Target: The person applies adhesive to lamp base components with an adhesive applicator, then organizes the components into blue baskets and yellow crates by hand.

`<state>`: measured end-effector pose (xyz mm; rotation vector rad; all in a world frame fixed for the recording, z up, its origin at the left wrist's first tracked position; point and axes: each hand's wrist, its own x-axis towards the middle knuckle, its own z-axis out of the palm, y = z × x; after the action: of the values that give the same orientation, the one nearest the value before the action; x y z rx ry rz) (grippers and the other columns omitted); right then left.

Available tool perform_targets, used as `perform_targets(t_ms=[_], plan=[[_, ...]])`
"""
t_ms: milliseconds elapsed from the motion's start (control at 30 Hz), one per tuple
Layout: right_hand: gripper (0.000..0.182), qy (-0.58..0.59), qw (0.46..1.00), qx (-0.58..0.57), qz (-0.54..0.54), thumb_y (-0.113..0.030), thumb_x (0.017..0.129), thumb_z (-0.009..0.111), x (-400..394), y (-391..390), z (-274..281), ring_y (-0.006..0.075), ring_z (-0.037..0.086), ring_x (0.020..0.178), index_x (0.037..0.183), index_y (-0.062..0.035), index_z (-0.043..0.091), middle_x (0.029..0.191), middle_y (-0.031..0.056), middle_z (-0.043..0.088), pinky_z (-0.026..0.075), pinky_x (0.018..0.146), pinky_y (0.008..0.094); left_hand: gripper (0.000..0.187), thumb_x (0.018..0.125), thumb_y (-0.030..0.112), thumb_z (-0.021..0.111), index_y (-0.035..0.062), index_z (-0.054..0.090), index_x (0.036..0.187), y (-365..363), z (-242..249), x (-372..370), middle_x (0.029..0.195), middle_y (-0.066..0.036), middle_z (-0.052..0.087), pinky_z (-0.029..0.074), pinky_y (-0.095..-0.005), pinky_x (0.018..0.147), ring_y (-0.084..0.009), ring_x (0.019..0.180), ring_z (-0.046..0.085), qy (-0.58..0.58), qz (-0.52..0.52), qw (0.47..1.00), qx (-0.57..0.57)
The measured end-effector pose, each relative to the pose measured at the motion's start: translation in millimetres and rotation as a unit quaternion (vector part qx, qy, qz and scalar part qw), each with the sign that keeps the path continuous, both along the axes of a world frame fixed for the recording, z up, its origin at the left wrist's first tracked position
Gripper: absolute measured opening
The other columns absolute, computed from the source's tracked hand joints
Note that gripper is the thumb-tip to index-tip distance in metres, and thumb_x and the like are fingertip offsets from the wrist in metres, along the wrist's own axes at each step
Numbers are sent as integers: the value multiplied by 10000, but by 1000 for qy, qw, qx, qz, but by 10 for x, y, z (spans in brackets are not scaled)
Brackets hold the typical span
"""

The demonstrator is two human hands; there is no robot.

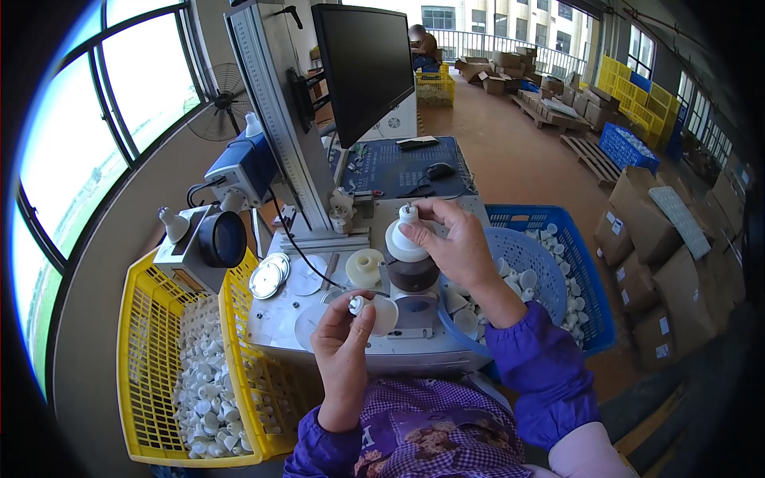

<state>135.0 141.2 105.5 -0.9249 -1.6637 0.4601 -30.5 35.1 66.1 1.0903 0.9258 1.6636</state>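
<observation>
My right hand pinches a white lamp housing by its narrow neck, with its pronged end up. The housing's wide end is right at the top of a dark round holder. Lower and to the left, my left hand grips a second white lamp housing between thumb and fingers, tilted with its wide end to the right. A cream flanged ring lies on the machine table between the holder and a black cable.
A yellow crate of white housings stands left, below a machine head with a black lens. At right, a blue round basket overlaps a blue crate, both holding white parts. A monitor rises behind; a person sits far back.
</observation>
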Motion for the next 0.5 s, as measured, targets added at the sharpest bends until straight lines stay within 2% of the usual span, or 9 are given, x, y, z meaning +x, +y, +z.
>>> perform_targets(t_ms=[167,400,467,500], plan=[[332,56,997,-32,31,-260,802,700,3,19,-42,240,620,887,1016,-14,637,919,139,654,486,761,340,218,878,73,617,2,596,1083,-100,-176,154,1020,-39,619,448,-226,771,-93,872,574,-18,-41,999,-17],[355,23,999,-27,40,-284,809,695,53,54,-33,244,601,930,1038,-20,633,948,140,657,469,807,341,217,879,66,614,-1,591,1084,-220,-296,334,1040,-53,619,457,-242,807,-104,901,585,-30,-99,992,-74],[397,-19,998,-30,57,-284,819,697,110,63,-25,167,601,949,1104,-20,614,1061,115,631,461,857,304,208,884,73,609,0,592,1078,-258,-382,389,1040,-55,620,457,-241,804,-105,898,585,-36,-123,988,-87],[397,-16,998,-39,48,-284,819,697,175,30,-31,167,601,949,1104,-20,614,1061,115,631,461,857,304,208,884,73,609,0,592,1078,-289,-438,411,1040,-55,620,457,-241,804,-105,898,585,-34,-132,986,-97]])
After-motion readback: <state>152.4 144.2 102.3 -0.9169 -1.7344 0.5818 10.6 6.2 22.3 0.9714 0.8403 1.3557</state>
